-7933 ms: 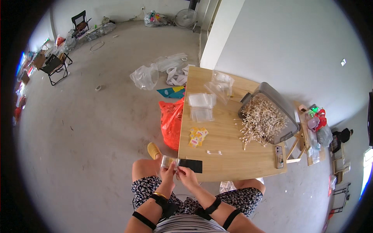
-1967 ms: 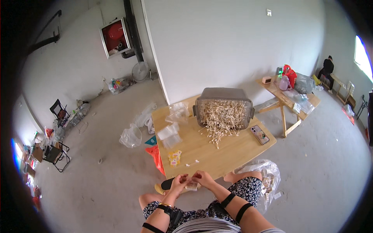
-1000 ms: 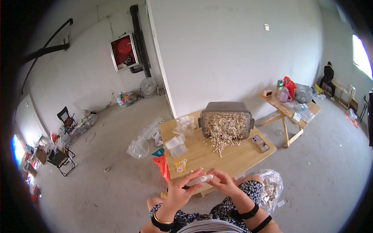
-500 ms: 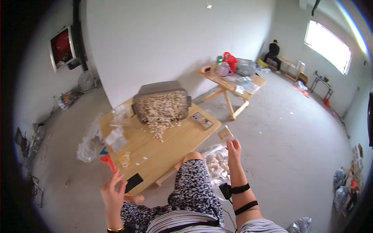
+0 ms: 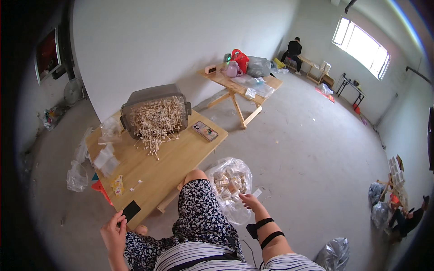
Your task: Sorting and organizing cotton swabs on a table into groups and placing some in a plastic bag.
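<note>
- The right hand (image 5: pixel 247 201) reaches out and down to the person's right, over the near rim of a clear plastic bag (image 5: pixel 230 185) that sits on the concrete floor just right of the person's knee.
- The bag is filled with small pale packets (image 5: pixel 228 180); they lie just beyond and slightly left of the fingertips, so this hand is by far the nearer one.
- The fingers point toward the bag's mouth; whether they pinch anything is too small to tell, and the hand looks loosely open at most.
- The right forearm runs from the lower edge up and leftward, wrist bent downward, with two dark straps (image 5: pixel 264 229) around it.
- The left hand (image 5: pixel 115 232) hovers at the near left corner of the low wooden table (image 5: pixel 181 151), fingers curled, fingertips touching or just beside a flat black card (image 5: pixel 131 210) on that corner.
- Whether the left hand grips the card cannot be told.
- Farther along the table a grey tray (image 5: pixel 156 106) spills thin wooden sticks (image 5: pixel 156 124), well apart from both hands; a phone (image 5: pixel 205 131) lies to its right.
</note>
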Motion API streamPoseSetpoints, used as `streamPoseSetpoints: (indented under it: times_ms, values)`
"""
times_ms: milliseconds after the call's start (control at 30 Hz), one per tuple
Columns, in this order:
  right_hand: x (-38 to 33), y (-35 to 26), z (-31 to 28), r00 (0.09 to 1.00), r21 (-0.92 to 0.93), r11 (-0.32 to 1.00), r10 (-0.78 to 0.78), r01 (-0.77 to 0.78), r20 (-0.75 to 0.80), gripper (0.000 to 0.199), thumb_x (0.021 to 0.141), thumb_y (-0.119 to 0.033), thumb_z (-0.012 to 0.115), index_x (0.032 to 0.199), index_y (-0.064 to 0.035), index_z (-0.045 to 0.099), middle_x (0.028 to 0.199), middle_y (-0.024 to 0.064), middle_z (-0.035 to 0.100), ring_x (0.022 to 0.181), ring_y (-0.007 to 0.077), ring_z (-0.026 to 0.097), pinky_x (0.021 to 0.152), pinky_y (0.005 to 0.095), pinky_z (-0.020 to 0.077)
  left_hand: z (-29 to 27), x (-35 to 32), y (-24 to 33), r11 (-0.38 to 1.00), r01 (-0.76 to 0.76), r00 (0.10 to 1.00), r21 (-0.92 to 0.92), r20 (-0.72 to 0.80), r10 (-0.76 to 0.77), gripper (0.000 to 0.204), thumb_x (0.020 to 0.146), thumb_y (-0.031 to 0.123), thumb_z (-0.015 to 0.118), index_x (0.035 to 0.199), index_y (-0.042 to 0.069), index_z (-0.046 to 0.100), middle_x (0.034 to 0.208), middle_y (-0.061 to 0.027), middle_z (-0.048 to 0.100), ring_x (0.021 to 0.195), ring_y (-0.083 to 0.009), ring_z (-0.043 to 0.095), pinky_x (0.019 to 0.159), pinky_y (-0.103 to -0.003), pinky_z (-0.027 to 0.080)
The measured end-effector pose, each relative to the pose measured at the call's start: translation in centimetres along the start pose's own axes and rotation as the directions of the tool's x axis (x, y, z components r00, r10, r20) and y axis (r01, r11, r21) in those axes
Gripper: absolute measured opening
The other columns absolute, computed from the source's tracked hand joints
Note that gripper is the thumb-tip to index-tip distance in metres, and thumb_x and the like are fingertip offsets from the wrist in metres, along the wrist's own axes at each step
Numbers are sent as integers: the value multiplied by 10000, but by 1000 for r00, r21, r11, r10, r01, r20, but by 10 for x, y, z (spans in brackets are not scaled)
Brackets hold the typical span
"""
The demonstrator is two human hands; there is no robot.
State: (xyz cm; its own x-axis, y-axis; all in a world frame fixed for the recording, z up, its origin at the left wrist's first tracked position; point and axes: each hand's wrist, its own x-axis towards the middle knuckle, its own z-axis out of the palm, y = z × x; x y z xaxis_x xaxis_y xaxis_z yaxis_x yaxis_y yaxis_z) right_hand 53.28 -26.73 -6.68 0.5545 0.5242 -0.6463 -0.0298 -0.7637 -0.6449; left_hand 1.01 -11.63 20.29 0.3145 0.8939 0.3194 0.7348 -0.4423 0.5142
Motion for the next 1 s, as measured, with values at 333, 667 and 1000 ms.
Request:
streamPoseSetpoints:
  times_ms: [333, 667, 1000]
  values:
    - [11, 56, 44, 958, -215, 976, 39, 24, 283, 529, 921, -557, 618, 1243, -139, 660, 1122, 69, 704, 973, 220, 684, 833, 403, 540, 3, -6, -2, 1000, 25, 1000, -13, 5, -25, 240, 857, 88, 710, 1092, 39, 718, 891, -147, 754, 811, -284, 739, 758, -375, 564]
    - [23, 59, 40, 973, -92, 996, 19, 2, 231, 449, 934, -507, 655, 1269, -210, 678, 1103, 40, 701, 894, 174, 682, 708, 330, 509, 13, -5, -10, 996, 61, 998, -70, 30, -59, 247, 859, 138, 729, 1096, 70, 723, 894, -114, 757, 793, -255, 742, 731, -362, 575]
    - [-6, -135, 70, 790, 310, 735, -605, 603, -101, 249, 995, -225, 615, 1112, -22, 699, 946, 30, 699, 868, 120, 632, 753, 263, 500, 14, -4, -28, 994, 92, 990, 62, 97, -98, 271, 869, 281, 731, 1097, 135, 744, 887, -36, 765, 741, -218, 733, 676, -339, 561]
